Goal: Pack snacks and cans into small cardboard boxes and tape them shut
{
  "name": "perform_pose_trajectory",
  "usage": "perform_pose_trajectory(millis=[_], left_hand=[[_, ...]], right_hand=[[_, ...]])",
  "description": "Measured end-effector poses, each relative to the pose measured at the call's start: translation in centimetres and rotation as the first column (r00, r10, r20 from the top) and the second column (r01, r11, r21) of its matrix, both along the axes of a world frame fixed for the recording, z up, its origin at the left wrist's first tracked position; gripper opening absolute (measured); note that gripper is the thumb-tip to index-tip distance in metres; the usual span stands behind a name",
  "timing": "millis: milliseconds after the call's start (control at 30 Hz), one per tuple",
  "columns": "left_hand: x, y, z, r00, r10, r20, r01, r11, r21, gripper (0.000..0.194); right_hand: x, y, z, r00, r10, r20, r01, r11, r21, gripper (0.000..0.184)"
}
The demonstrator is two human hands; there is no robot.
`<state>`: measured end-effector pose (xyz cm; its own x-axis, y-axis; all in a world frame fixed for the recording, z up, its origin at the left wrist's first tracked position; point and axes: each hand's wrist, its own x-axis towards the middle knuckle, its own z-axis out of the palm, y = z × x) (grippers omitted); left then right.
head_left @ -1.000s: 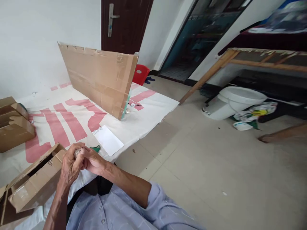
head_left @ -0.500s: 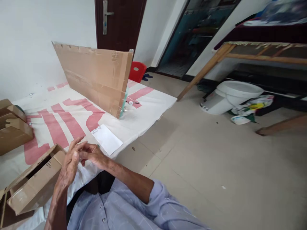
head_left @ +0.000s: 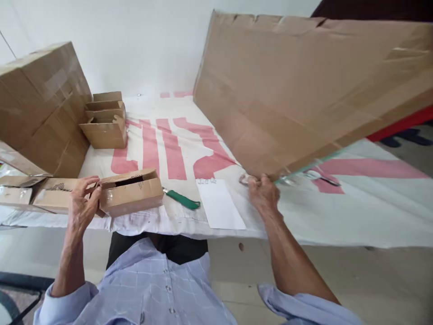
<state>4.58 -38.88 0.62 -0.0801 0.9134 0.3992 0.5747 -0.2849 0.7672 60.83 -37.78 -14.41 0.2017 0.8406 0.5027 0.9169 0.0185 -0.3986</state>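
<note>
My left hand (head_left: 83,201) is at the left, its curled fingers and thumb closed on the near end of a small open-topped cardboard box (head_left: 135,198). More small cardboard boxes (head_left: 56,194) stand in line to its left. My right hand (head_left: 265,194) reaches to the lower edge of a large upright cardboard panel (head_left: 287,90). Its fingers are bent together beside a small, shiny, roundish item (head_left: 246,179); what they grip is mostly hidden. Between my hands lie a green-handled knife or saw (head_left: 182,199), its blade partly hidden, and a white sheet of paper (head_left: 221,205) with small drawn marks.
A white cloth with red markings (head_left: 172,153) covers the table. At the left stand a big cardboard box (head_left: 40,108) and several small open boxes (head_left: 104,131). A dark pen-like item (head_left: 329,179) lies at the right, near a red chair (head_left: 402,124).
The view has swung left towards the table. My hands, together before, are now apart: the left at the small box, the right at the foot of the large cardboard panel.
</note>
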Motion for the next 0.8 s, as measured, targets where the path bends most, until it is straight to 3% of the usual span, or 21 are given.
perform_pose_trajectory(millis=[100,167,233,300,367,467,533,600,700,800], left_hand=[[-0.5,-0.3,-1.1,0.996,-0.04,-0.083,0.035,0.997,-0.063,0.027],[-0.2,-0.5,-1.4,0.984,-0.056,-0.168,0.044,0.996,-0.071,0.024],[0.2,-0.7,-1.4,0.967,-0.081,-0.24,0.059,0.994,-0.095,0.022],[0.4,-0.7,-1.2,0.949,-0.126,-0.288,0.093,0.988,-0.125,0.022],[0.2,-0.5,-0.9,0.932,-0.17,-0.321,0.131,0.982,-0.137,0.029],[-0.5,0.2,-0.4,0.913,-0.18,-0.366,0.13,0.979,-0.159,0.035],[-1.0,0.8,0.0,0.906,-0.186,-0.38,0.126,0.976,-0.177,0.025],[-1.3,1.5,0.3,0.902,-0.21,-0.377,0.158,0.974,-0.165,0.019],[-1.4,2.6,0.5,0.906,-0.218,-0.362,0.188,0.975,-0.117,0.021],[-1.2,3.7,0.5,0.934,-0.186,-0.305,0.166,0.982,-0.09,0.018]], right_hand=[[0.5,-0.4,-1.0,0.946,-0.312,-0.092,0.319,0.944,0.085,0.039],[-0.8,-0.4,-0.2,0.936,-0.337,-0.101,0.347,0.933,0.098,0.038],[-3.9,-0.1,1.5,0.979,-0.175,-0.108,0.189,0.972,0.138,0.042],[-8.5,0.1,3.6,0.983,0.123,-0.136,-0.097,0.977,0.188,0.041],[-14.0,-0.2,5.6,0.906,0.402,-0.131,-0.372,0.905,0.207,0.028],[-21.6,-1.1,8.0,0.721,0.692,-0.031,-0.675,0.712,0.194,0.029],[-24.9,-1.3,8.9,0.666,0.744,0.049,-0.742,0.655,0.144,0.038],[-26.4,-1.3,9.4,0.659,0.742,0.123,-0.753,0.651,0.099,0.036],[-26.4,-1.9,9.4,0.643,0.741,0.193,-0.761,0.646,0.052,0.015],[-25.9,-3.0,9.0,0.654,0.733,0.186,-0.752,0.657,0.057,0.018]])
